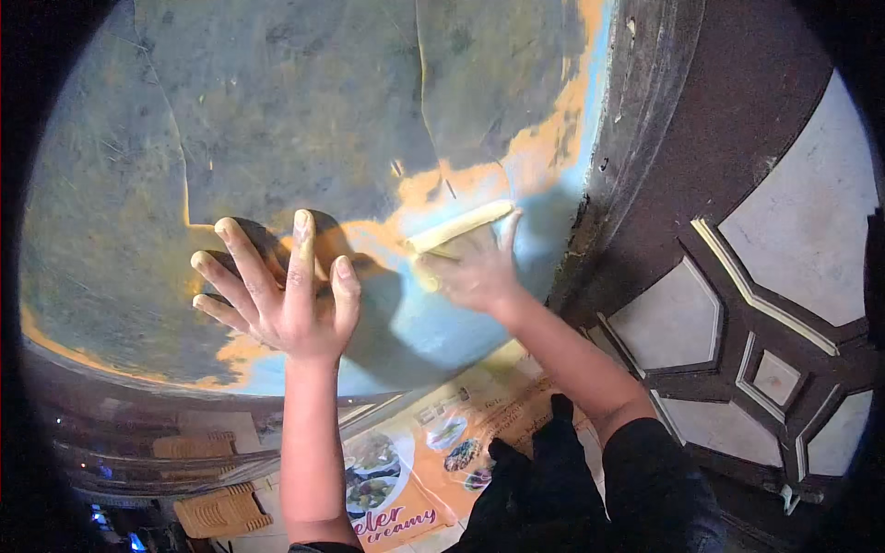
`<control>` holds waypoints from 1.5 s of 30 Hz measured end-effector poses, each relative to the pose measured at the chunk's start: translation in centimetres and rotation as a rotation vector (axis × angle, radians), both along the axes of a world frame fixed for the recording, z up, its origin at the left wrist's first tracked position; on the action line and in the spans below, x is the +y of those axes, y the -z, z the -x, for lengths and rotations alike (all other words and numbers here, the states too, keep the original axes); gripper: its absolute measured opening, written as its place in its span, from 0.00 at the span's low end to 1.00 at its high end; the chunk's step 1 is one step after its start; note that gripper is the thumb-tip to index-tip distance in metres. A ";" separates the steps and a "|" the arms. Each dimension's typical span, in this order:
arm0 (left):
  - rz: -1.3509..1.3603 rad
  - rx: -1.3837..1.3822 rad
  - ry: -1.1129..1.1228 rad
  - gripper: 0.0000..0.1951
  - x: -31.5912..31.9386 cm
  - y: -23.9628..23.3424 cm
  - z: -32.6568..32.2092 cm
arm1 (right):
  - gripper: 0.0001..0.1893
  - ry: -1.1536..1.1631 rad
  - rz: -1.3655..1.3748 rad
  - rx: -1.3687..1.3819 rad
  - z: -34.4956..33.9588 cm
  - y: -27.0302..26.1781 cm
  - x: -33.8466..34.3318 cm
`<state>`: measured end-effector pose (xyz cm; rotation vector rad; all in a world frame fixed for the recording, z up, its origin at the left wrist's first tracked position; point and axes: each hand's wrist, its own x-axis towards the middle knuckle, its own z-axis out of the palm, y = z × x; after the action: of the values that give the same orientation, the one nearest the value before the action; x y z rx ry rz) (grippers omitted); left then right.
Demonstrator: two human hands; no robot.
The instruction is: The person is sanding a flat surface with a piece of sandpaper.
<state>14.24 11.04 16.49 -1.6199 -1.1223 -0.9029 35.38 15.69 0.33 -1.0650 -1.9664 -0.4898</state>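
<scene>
My left hand (pixel 304 297) is over the near part of a large rounded surface (pixel 297 104), back of the hand up and fingers spread. It holds nothing, and its shadow falls beside it; I cannot tell whether the fingertips touch. To its right, my right hand (pixel 473 273) presses on a pale yellow piece (pixel 462 227) with a long, rounded front edge. The fingers cover most of this piece, so its kind cannot be told. Grey-green and scratched, the surface shows orange and light blue patches near its rim, and thin crack-like lines cross it.
A dark, worn edge (pixel 615 159) bounds the surface on the right. Beyond it stands a brown panel (pixel 733 373) with white inset shapes. Below lies a printed sheet (pixel 415 508) with food pictures and writing. A tan ridged item (pixel 222 510) is at the lower left, beside a shiny dark side.
</scene>
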 end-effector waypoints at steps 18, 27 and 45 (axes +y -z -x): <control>-0.015 -0.002 0.011 0.21 0.3 0.8 -0.4 | 0.24 0.102 -0.138 0.472 -1.4 -5.4 2.4; 0.023 0.021 0.031 0.22 0.6 4.0 -0.9 | 0.26 0.036 -0.067 0.447 -5.0 -3.1 3.3; 0.038 -0.018 0.031 0.26 0.8 6.6 -2.9 | 0.28 -0.121 -0.090 -0.011 -2.1 -2.6 0.6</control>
<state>17.17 11.81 9.86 -1.6676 -1.1360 -0.9226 37.45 16.27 2.90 -0.8838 -1.9859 -0.5138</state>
